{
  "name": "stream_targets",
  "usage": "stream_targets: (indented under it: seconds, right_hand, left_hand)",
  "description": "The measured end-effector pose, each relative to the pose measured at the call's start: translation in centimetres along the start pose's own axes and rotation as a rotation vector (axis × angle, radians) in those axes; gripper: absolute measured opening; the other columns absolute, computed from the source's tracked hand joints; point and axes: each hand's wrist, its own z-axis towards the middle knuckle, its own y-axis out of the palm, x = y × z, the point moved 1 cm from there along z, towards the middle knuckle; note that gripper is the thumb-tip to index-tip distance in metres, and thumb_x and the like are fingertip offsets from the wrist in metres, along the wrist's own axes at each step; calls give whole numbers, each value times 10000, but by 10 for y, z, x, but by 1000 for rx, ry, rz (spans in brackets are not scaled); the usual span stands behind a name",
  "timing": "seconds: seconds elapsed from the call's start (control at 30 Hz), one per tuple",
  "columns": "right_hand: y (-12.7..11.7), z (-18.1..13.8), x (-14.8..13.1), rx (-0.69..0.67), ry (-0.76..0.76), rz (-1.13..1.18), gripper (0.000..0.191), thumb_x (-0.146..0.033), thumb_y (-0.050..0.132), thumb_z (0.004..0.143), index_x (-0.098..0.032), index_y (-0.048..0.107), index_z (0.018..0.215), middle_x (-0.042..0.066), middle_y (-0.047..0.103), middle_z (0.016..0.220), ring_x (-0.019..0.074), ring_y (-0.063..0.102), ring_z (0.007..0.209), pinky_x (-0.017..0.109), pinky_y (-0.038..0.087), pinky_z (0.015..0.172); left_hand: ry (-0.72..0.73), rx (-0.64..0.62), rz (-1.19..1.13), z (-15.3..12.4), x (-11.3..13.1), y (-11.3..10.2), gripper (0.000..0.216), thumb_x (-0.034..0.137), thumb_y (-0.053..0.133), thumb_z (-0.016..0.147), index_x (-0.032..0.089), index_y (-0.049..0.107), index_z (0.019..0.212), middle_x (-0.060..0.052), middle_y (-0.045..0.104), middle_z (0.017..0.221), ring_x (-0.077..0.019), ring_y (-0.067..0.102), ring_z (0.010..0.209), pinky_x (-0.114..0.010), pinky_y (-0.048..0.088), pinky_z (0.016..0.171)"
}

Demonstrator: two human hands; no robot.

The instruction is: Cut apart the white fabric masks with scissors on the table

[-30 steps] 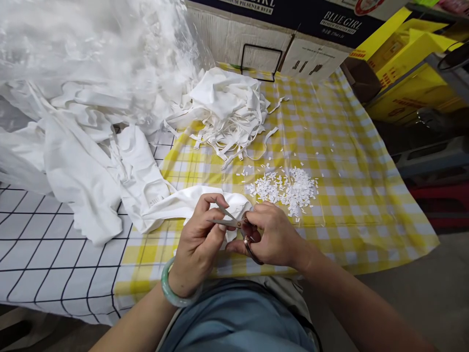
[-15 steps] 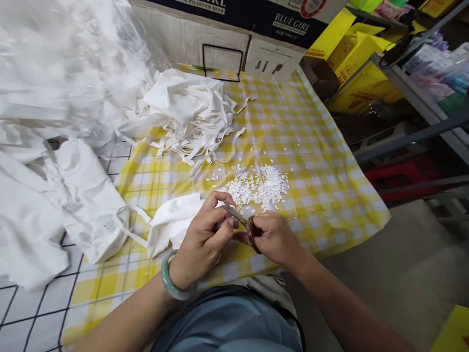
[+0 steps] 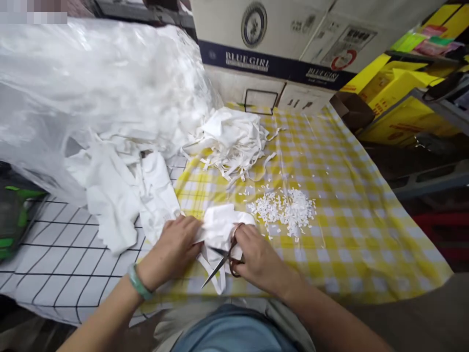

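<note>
My right hand point(image 3: 258, 256) is closed through the handle loops of a pair of scissors point(image 3: 219, 269). The blades stand apart and point down and to the left, over a white cloth piece point(image 3: 222, 222) with a narrow strap point(image 3: 219, 283) hanging toward me. At the left edge of that cloth, my left hand point(image 3: 175, 247) has its fingers bent together on the white fabric; its fingertips are partly hidden. A green bangle point(image 3: 139, 282) circles the left wrist. Small white snippets point(image 3: 289, 210) lie heaped just beyond my right hand.
Strapped white cloth pieces point(image 3: 234, 142) are piled at the back, beside a large clear plastic bag point(image 3: 110, 78) of white material. More white cloths point(image 3: 156, 190) lie to the left. Cartons point(image 3: 252, 73) stand behind the yellow checked tablecloth point(image 3: 351, 230). Shelving point(image 3: 436, 110) is on the right.
My left hand has moved left, away from the scissors, onto the cloth edge. The scissors have swung to point down-left with blades apart. The view has shifted left and up.
</note>
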Motion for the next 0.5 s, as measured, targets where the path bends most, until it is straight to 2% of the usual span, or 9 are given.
stream_targets:
  seconds: [0.07, 0.13, 0.27, 0.33, 0.4, 0.43, 0.5]
  right_hand:
    - [8, 22, -7, 14, -1, 56, 229, -44, 592, 690, -211, 505, 820, 20, 597, 841, 194, 558, 788, 303, 465, 704]
    - [-10, 53, -9, 141, 8, 143, 219, -39, 552, 687, -210, 506, 816, 0, 580, 805, 166, 555, 739, 272, 449, 660]
    - [-102, 144, -2, 488, 24, 175, 136, -151, 595, 737, -216, 497, 805, -9, 597, 785, 145, 549, 687, 253, 428, 615]
    - [-144, 186, 5, 580, 58, 82, 154, -193, 642, 725, -214, 502, 786, 0, 617, 801, 153, 551, 709, 266, 429, 644]
    - [-163, 208, 13, 634, 100, -18, 204, -282, 702, 717, -206, 537, 809, 22, 638, 844, 172, 558, 749, 293, 433, 686]
    - [-162, 210, 15, 640, 113, -49, 234, -324, 720, 712, -204, 562, 836, 29, 644, 853, 180, 559, 756, 301, 433, 692]
    - [-141, 195, 18, 558, 131, -3, 261, -384, 715, 727, -205, 610, 885, 27, 646, 813, 178, 557, 716, 296, 432, 659]
  left_hand:
    - [39, 35, -147, 14, 6, -11, 93, 150, 494, 863, 183, 580, 864, -38, 620, 810, -196, 579, 755, -321, 462, 687]
    - [54, 197, -288, 42, 16, -39, 103, 138, 485, 852, 184, 556, 793, 0, 572, 716, -145, 535, 645, -259, 424, 594]
    - [31, 607, -497, 122, 32, -112, 49, 212, 599, 833, 171, 615, 855, 7, 611, 697, -138, 570, 628, -263, 472, 612]
    - [28, 738, -532, 154, 37, -133, 121, 154, 601, 825, 161, 633, 941, -33, 669, 834, -181, 646, 808, -319, 528, 773]
    - [60, 833, -530, 169, 43, -132, 253, 145, 588, 843, 167, 613, 1094, -82, 670, 1083, -221, 619, 1084, -391, 476, 999]
    - [88, 841, -549, 169, 46, -123, 327, 183, 600, 858, 173, 578, 1184, -104, 634, 1212, -236, 568, 1200, -415, 426, 1075]
    - [146, 775, -645, 161, 52, -95, 492, 318, 615, 889, 174, 471, 1336, -143, 544, 1382, -263, 508, 1303, -435, 403, 1116]
